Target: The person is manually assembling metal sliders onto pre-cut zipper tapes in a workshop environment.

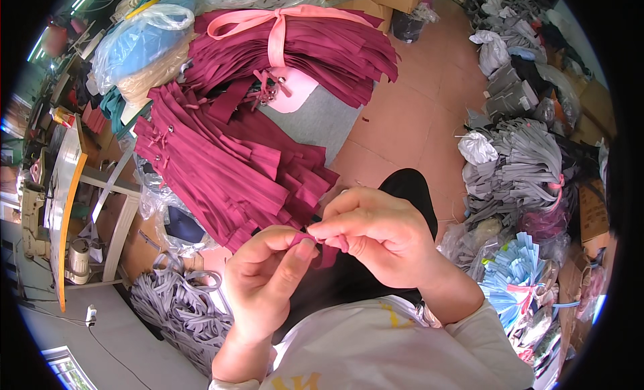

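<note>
On the near side of the closer maroon strip bundle (235, 165), the left hand (265, 279) and right hand (386, 239) both pinch a narrow maroon fabric strip (327, 257). Light, even tension and small fingertip movements should prevent twisting.

From my remote post I see a fabric piece (327, 257) between the left hand (265, 279) and the right hand (386, 239). Ahead of the left hand lies a fabric stack (225, 172), a second stack (322, 58) beyond it. Well left stands a tabletop (65, 188); right of the right hand lie strap bundles (520, 162).
</note>
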The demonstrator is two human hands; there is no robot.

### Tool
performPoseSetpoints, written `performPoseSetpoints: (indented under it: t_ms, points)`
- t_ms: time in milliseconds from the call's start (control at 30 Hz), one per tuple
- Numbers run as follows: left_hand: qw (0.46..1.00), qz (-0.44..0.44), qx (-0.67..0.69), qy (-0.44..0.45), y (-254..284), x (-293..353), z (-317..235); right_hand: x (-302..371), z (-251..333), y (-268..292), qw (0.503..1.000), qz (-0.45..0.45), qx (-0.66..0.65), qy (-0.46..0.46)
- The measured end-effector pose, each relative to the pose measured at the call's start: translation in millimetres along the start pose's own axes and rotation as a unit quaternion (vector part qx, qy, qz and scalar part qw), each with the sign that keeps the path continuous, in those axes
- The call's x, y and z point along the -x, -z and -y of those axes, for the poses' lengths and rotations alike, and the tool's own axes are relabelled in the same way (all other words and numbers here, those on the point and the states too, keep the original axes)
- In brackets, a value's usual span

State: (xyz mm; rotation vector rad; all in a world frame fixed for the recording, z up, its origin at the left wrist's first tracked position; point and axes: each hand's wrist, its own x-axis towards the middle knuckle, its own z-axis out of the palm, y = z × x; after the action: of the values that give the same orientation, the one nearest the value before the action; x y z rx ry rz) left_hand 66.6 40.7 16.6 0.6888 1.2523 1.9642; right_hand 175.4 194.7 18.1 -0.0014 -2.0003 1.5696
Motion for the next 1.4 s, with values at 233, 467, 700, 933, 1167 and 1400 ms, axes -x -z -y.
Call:
performPoseSetpoints:
  t_ms: [233, 467, 700, 933, 1167, 1400]
  points:
    - [1.000, 0.004, -0.013, -0.011, 0, -1, 0, -1, 0, 0, 1.000, 0.005, 0.005, 0.006]
    - [1.000, -0.005, -0.005, -0.006, 1, 0, 2, -2, 1, 0, 1.000, 0.010, 0.011, 0.012]
    - [0.999, -0.008, 0.045, -0.004, -1, 0, 1, -2, 3, 2, 1.000, 0.019, 0.012, 0.012]
    - [0.993, 0.056, -0.043, -0.099, 12, -4, 8, 0, 6, -2, 0.998, -0.020, 0.033, 0.045]
    - [0.951, 0.093, -0.167, -0.245, 15, -10, 5, 7, -1, -7, 0.993, -0.042, 0.032, 0.104]
    - [0.949, 0.116, -0.156, -0.250, 18, -9, 5, 5, -3, -4, 0.976, -0.053, 0.041, 0.206]
